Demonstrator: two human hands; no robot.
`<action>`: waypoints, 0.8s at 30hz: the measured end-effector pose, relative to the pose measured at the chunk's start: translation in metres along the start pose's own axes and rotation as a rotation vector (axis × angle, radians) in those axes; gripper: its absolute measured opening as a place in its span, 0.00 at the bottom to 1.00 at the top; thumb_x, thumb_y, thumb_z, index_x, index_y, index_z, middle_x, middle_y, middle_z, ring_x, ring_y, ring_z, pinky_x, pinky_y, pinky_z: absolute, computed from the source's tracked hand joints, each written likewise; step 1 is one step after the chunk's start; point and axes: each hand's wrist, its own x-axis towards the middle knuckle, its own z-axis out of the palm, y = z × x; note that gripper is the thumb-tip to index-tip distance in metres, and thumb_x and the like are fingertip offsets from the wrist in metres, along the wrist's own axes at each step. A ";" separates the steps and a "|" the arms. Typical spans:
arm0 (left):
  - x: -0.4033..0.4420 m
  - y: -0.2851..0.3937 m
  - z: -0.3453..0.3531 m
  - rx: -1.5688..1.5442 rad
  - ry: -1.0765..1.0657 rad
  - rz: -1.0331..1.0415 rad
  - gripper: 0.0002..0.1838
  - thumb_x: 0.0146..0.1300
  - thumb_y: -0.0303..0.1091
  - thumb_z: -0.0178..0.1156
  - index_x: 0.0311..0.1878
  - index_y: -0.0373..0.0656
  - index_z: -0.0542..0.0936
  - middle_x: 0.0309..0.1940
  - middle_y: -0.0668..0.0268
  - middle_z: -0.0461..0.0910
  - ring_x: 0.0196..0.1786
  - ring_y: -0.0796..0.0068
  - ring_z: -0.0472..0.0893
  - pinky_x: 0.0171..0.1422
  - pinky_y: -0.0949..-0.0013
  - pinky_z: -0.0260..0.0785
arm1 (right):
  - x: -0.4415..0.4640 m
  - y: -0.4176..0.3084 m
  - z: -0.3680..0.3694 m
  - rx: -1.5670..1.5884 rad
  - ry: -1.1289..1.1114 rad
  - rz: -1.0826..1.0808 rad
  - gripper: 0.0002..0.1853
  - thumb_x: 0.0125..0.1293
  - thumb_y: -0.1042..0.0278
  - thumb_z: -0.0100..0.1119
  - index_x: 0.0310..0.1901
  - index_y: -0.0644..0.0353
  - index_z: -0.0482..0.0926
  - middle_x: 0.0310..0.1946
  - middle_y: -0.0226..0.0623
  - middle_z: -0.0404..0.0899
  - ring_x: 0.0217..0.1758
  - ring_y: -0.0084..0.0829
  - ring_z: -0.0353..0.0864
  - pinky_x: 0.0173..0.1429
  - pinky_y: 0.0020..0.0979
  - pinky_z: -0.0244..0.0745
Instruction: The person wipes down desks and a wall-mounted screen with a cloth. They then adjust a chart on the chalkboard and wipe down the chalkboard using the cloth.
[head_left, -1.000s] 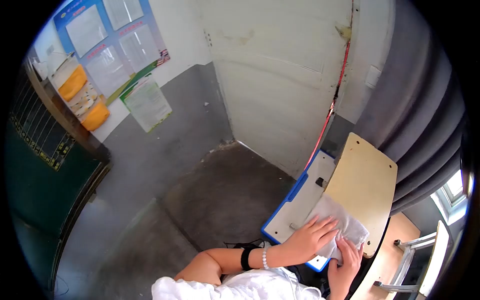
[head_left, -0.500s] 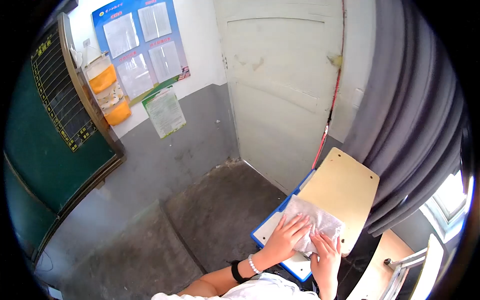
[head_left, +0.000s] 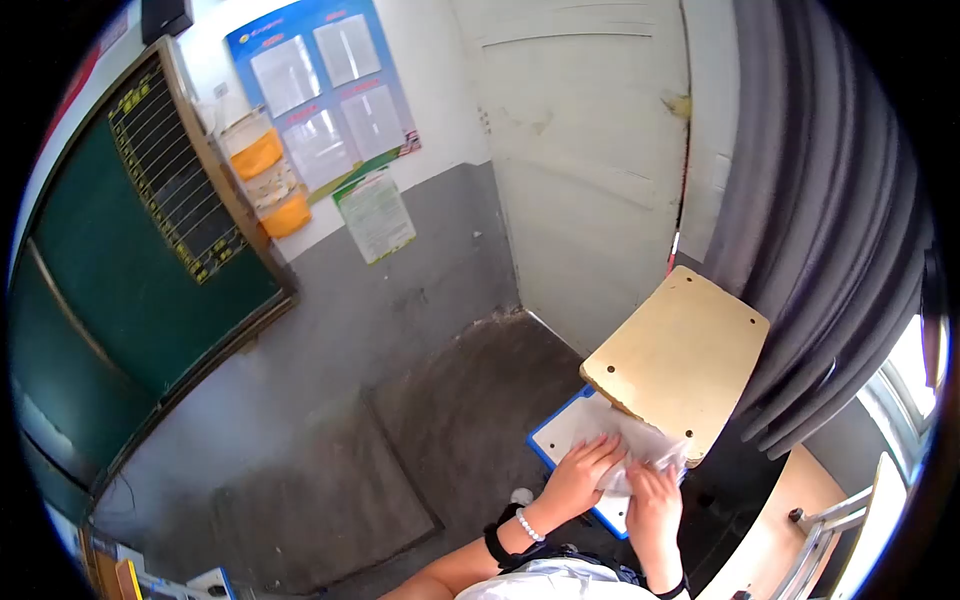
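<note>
A pale grey-white cloth [head_left: 648, 441] hangs over the near edge of a light wooden board [head_left: 690, 360] that has a dark screw near each corner. My left hand [head_left: 583, 478], with a beaded bracelet and a black band at the wrist, has its fingers bent on the cloth's left part. On the lower right of the cloth is my right hand [head_left: 655, 505], gripping it with curled fingers. Below the cloth lies a white panel with a blue rim [head_left: 560, 432], partly covered by the board and my hands.
A closed pale door [head_left: 590, 180] stands beyond the board. Grey curtains [head_left: 820, 220] hang to the right, above another wooden seat or desk [head_left: 800, 500] with metal legs. A green chalkboard [head_left: 110, 270] and a blue poster [head_left: 325, 90] are on the walls at left.
The cloth has slid off the wooden board's surface toward me and now bunches at its near edge. Both hands moved with it, fingers more bent. The view has shifted left.
</note>
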 end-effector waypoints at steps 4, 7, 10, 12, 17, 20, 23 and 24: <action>-0.068 -0.034 0.022 0.014 -0.439 -0.258 0.11 0.47 0.29 0.62 0.36 0.43 0.80 0.34 0.55 0.82 0.40 0.52 0.81 0.45 0.56 0.73 | -0.035 0.009 0.050 -0.125 -0.455 -0.168 0.17 0.48 0.75 0.54 0.42 0.59 0.80 0.29 0.40 0.82 0.37 0.40 0.82 0.67 0.49 0.61; -0.120 -0.036 0.019 0.021 -0.449 -0.355 0.08 0.48 0.33 0.61 0.32 0.42 0.79 0.31 0.55 0.81 0.39 0.53 0.81 0.43 0.55 0.73 | -0.057 0.012 0.080 0.068 -0.593 -0.236 0.15 0.50 0.72 0.54 0.42 0.55 0.80 0.29 0.41 0.82 0.37 0.40 0.83 0.64 0.49 0.65; -0.152 -0.037 0.004 -0.016 -0.331 -0.438 0.08 0.47 0.33 0.61 0.31 0.42 0.79 0.29 0.56 0.80 0.38 0.53 0.81 0.42 0.54 0.73 | -0.061 -0.004 0.093 0.145 -0.603 -0.324 0.12 0.50 0.71 0.57 0.39 0.55 0.79 0.28 0.42 0.81 0.34 0.41 0.83 0.59 0.48 0.69; -0.166 -0.033 -0.008 0.024 -0.238 -0.474 0.08 0.47 0.33 0.62 0.30 0.41 0.79 0.28 0.56 0.80 0.36 0.53 0.81 0.40 0.54 0.73 | -0.051 -0.016 0.096 0.105 -0.656 -0.412 0.12 0.52 0.71 0.56 0.40 0.56 0.79 0.28 0.42 0.81 0.35 0.41 0.83 0.58 0.49 0.69; -0.192 -0.029 -0.026 0.137 -0.052 -0.510 0.08 0.46 0.33 0.62 0.28 0.39 0.80 0.24 0.54 0.80 0.32 0.53 0.81 0.40 0.55 0.73 | -0.022 -0.051 0.108 0.049 -0.689 -0.619 0.16 0.52 0.73 0.54 0.45 0.57 0.77 0.28 0.41 0.80 0.37 0.42 0.82 0.57 0.48 0.71; -0.229 -0.025 -0.039 0.157 0.033 -0.599 0.07 0.46 0.33 0.62 0.24 0.39 0.80 0.22 0.54 0.79 0.31 0.52 0.81 0.40 0.55 0.73 | -0.017 -0.093 0.122 -0.028 -0.720 -0.798 0.17 0.52 0.73 0.54 0.46 0.57 0.78 0.29 0.42 0.81 0.38 0.42 0.82 0.52 0.45 0.74; -0.297 -0.020 -0.064 0.187 0.049 -0.752 0.07 0.46 0.34 0.61 0.24 0.40 0.80 0.21 0.53 0.79 0.30 0.51 0.81 0.39 0.55 0.73 | -0.031 -0.153 0.154 0.049 -0.912 -0.942 0.16 0.53 0.72 0.56 0.45 0.58 0.78 0.32 0.46 0.81 0.38 0.48 0.80 0.49 0.45 0.73; -0.325 -0.017 -0.072 0.194 0.037 -0.800 0.07 0.46 0.34 0.61 0.24 0.40 0.80 0.22 0.53 0.79 0.30 0.51 0.81 0.39 0.54 0.72 | -0.040 -0.172 0.170 0.033 -1.019 -1.003 0.15 0.54 0.70 0.56 0.45 0.59 0.77 0.32 0.46 0.81 0.38 0.48 0.80 0.46 0.44 0.73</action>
